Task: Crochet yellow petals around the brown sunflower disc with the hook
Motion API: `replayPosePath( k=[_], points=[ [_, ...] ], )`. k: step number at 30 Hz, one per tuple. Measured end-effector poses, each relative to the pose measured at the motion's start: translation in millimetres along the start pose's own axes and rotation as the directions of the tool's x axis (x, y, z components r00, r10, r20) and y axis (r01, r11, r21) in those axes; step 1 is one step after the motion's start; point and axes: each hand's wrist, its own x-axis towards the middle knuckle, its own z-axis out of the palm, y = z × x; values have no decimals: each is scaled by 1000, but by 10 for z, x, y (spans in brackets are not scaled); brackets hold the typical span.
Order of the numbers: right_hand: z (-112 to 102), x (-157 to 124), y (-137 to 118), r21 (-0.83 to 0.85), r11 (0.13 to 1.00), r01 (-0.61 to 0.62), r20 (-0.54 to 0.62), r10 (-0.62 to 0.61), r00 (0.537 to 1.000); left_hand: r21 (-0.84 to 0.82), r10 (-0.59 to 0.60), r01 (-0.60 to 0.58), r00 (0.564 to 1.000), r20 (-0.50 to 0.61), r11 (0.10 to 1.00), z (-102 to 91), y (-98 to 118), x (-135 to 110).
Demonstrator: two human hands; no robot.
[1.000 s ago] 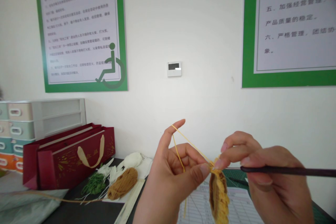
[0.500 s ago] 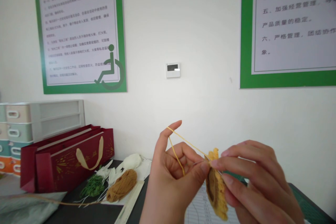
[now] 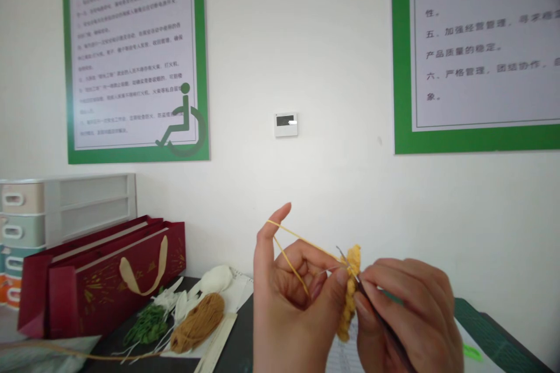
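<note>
My left hand [image 3: 292,297] pinches a small yellow crochet piece [image 3: 349,294] between thumb and fingers. Its index finger points up with yellow yarn [image 3: 301,238] looped over it. My right hand [image 3: 405,315] is closed on a thin dark crochet hook [image 3: 356,280]. The hook's tip pokes through the top of the piece. Both hands are raised above a dark table [image 3: 144,355], in front of a white wall.
On the table at left lie a tan yarn skein [image 3: 196,322], green and white yarn bundles [image 3: 149,323], and a ruler [image 3: 216,341]. Dark red gift bags [image 3: 91,280] and plastic drawers [image 3: 52,207] stand behind. A green cutting mat [image 3: 485,332] lies at right.
My right hand turned the hook from lying level and pointing right to pointing up-left into the piece. The crochet piece turned edge-on. Both hands dropped a little in view.
</note>
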Motion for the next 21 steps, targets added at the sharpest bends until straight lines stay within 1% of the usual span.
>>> replayPosePath(
  k=[2,3,4,6,7,9,10,12,15,17,19,21],
  points=[
    [-14,33,-53,-15,1000,-20,-32,19,999,50,48,-47,999,-12,998,8,0,-6],
    [-34,55,-71,10,999,-36,-27,37,999,56,58,-58,998,-7,997,2,0,0],
    [-63,78,-81,58,996,-71,10,71,997,55,63,-63,998,4,997,-10,-1,10],
    [-128,120,-86,206,958,-202,100,184,978,47,52,-53,998,28,997,-45,-1,39],
    [-155,135,-82,273,914,-299,123,275,953,41,36,-37,999,38,998,-64,0,54],
    [-181,152,-65,392,780,-487,189,450,873,35,-6,4,999,51,999,-98,6,78],
    [-175,155,-54,442,705,-556,217,517,828,34,-25,23,998,58,999,-111,12,86],
    [-133,151,-32,523,542,-657,327,584,743,38,-47,45,996,72,998,-125,25,96],
    [-33,122,-13,608,294,-738,453,634,627,53,-64,59,993,95,997,-129,36,99],
    [18,92,-10,627,156,-763,510,658,554,58,-71,65,992,108,996,-129,34,96],
    [39,61,-9,633,59,-772,560,654,509,54,-71,65,990,119,996,-133,27,91],
    [36,42,-13,621,-15,-784,613,632,474,46,-70,64,990,127,997,-137,23,84]
  ],
)
